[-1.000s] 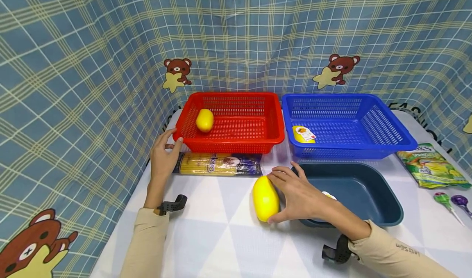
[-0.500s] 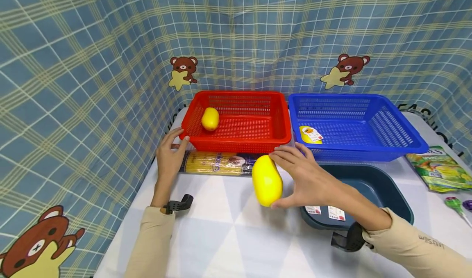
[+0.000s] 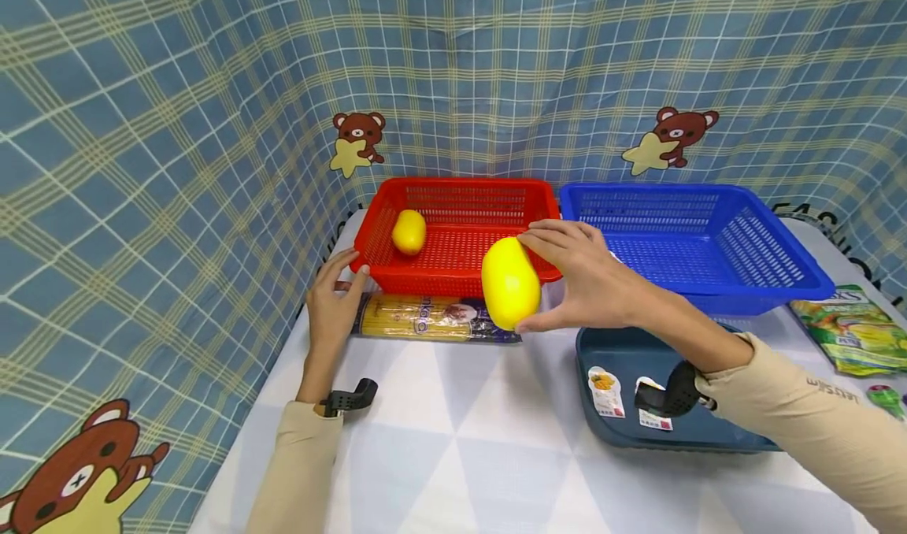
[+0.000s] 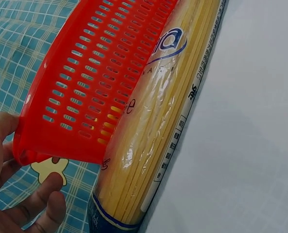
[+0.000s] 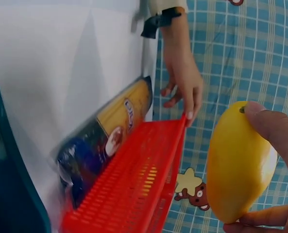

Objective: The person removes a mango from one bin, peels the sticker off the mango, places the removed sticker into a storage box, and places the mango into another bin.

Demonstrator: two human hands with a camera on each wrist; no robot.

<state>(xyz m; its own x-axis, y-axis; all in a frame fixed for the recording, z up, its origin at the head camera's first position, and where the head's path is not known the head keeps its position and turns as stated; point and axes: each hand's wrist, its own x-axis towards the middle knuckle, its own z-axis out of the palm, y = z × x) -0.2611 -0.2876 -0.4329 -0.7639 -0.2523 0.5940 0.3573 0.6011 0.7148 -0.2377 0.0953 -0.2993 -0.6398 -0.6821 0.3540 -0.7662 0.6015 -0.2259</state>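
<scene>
A yellow mango (image 3: 510,283) is held end to end between the thumb and fingertips of my right hand (image 3: 591,278), raised in front of the red basket (image 3: 453,282). The right wrist view shows the thumb at the stem end of this mango (image 5: 241,162). My left hand (image 3: 333,302) holds the near left corner of the red basket by its rim; the left wrist view has the fingers (image 4: 3,125) on that corner. Inside the basket, at its left, lies another mango (image 3: 409,232). A pack of spaghetti (image 3: 425,317) lies along the basket's front side.
To the right of the red basket stands a blue basket (image 3: 680,286), partly behind my right hand. A dark blue tub (image 3: 616,438) with labelled items lies under my right forearm. A green snack bag (image 3: 850,329) and a lollipop (image 3: 886,400) are at the far right.
My right hand has lifted the mango off the table and carried it forward toward the red basket. The left hand has stayed at the basket's corner. The head view has shifted slightly.
</scene>
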